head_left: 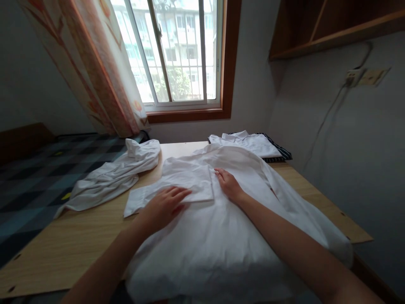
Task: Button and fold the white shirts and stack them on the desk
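A white shirt (221, 245) lies spread over a wooden board, its near end reaching the front edge. One side is folded inward, with a sleeve (136, 200) laid across and sticking out to the left. My left hand (169, 207) rests on the lower edge of this folded part, fingers stretched out and the thumb underneath in shadow. Just right of the fold's edge, my right hand (228, 184) touches the cloth with its fingers extended. Neither hand visibly grips the fabric.
A crumpled white garment (110, 179) lies to the left, partly over a checkered bedspread (28, 185). Folded clothes (249, 143), white over dark stripes, sit at the back right of the wooden board (79, 245). Beyond are a window, a curtain (95, 67) and a wall socket (354, 78) with a cable.
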The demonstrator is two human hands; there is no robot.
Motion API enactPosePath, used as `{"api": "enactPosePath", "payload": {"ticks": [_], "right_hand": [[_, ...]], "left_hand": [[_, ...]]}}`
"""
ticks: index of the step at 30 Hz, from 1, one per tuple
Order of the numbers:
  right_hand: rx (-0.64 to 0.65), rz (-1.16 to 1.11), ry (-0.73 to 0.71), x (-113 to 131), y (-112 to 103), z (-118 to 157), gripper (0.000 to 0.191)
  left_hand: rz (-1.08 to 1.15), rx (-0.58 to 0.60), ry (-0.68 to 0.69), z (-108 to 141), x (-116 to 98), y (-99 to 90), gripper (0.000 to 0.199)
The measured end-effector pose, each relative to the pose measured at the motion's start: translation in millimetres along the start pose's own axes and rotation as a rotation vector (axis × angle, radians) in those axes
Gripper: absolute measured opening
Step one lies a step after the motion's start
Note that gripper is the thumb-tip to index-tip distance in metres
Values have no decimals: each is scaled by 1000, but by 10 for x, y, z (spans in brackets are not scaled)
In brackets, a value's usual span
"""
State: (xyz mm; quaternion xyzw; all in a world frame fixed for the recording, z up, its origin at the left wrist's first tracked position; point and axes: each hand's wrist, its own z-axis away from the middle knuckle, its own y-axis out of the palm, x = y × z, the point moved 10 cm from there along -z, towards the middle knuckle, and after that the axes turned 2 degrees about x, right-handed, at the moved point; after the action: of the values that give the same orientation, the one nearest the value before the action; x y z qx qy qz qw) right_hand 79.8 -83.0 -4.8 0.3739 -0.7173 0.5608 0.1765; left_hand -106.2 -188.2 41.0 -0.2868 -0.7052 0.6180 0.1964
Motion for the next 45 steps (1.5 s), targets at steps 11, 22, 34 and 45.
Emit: {"api": "enactPosePath", "payload": {"ticks": [11,22,34,45], "right_hand": [[26,35,-17,17,48,7,45],[26,21,-23,18,40,9,44],[-6,-272,94,-179,-24,-39,38],[60,-820,445,-731,-412,-102,45]], "left_hand": [[-110,77,-621,1048,1636,53,78],[-384,-64,-627,924,1073,-542,40],[-131,-672,-439,31,208,-1453,25],[431,-377,99,-893,-1104,-563,42]]}}
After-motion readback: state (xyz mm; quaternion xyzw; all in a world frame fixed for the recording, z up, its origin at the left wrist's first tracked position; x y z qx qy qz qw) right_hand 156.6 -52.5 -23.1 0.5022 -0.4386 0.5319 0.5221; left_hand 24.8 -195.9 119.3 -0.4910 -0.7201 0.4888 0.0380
